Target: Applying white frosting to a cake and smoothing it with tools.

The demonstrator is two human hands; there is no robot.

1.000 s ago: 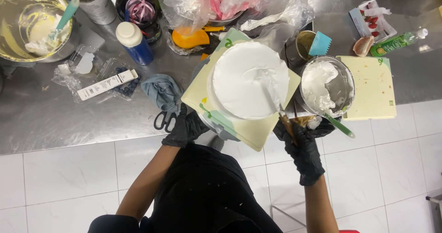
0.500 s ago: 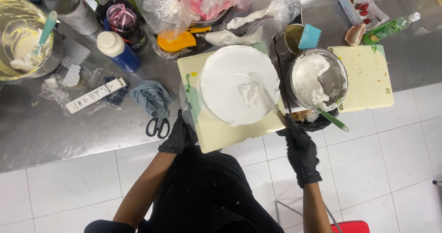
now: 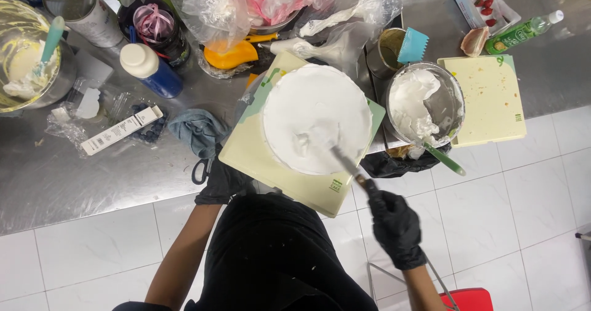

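A round cake covered in white cream (image 3: 317, 117) stands on a pale yellow board (image 3: 258, 157) at the edge of a steel counter (image 3: 74, 182). My right hand (image 3: 394, 225), in a black glove, grips a palette knife (image 3: 345, 163) whose blade lies on the cake's top near its front. My left hand (image 3: 225, 182), also gloved in black, rests against the board's front left edge. Just right of the cake is a metal bowl of white cream (image 3: 425, 105) with a green-handled spatula (image 3: 443, 158) in it.
Scissors (image 3: 200, 169) and a blue cloth (image 3: 197, 129) lie left of the board. A second cream bowl (image 3: 28, 55), a blue bottle (image 3: 151, 68), plastic bags (image 3: 277, 3), a teal scraper (image 3: 412, 45) and another yellow board (image 3: 489, 99) crowd the counter. White floor tiles lie below.
The knife blade has shifted on the cake's top toward the front. My left hand stays at the board's edge; the camera view has moved slightly.
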